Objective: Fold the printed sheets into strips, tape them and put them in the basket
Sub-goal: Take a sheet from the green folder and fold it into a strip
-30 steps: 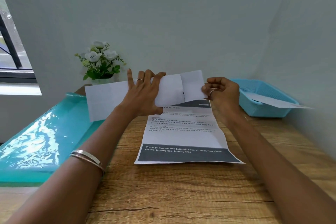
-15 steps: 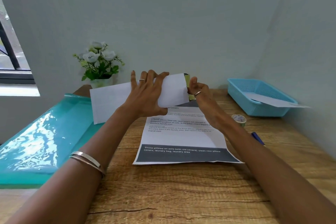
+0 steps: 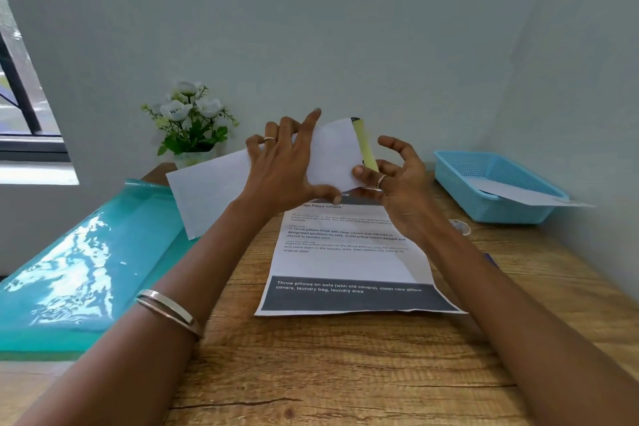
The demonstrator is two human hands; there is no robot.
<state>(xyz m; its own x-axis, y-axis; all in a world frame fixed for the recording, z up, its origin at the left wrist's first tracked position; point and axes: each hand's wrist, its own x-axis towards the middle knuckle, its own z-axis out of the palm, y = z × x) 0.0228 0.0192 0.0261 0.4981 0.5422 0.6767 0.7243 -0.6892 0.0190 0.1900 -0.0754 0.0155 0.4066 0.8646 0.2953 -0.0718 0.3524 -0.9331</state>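
My left hand (image 3: pixel 283 169): it holds the folded sheet (image 3: pixel 242 180) up above the tabletop (image 3: pixel 345 373). My fingers lie curled across the front of the paper and my thumb grips its lower edge.
My right hand (image 3: pixel 390 180): my thumb presses on the right end of the folded sheet. The other fingers are spread and a little bent behind the paper (I cannot tell if they touch it).
Folded sheet: it is a long white band, tilted, with its left end lower. A yellow-green edge with a dark bit shows at its right end.
Printed sheet (image 3: pixel 349 259): it lies flat on the tabletop, under my hands. It has black words and a dark band with white words near my side.
Basket (image 3: pixel 491 183): it is blue and sits at the far right of the tabletop, near the wall. A white strip of paper (image 3: pixel 525 195) lies in it and sticks out over the right rim.
Tape roll (image 3: pixel 461 226): it sits on the tabletop just behind my right arm, between the printed sheet and the basket. Only part of it shows.
Flowers (image 3: pixel 188 121): white ones with green leaves, standing at the far left corner by the wall.
Shiny teal sheet (image 3: pixel 76 273): it lies along the left side of the tabletop.
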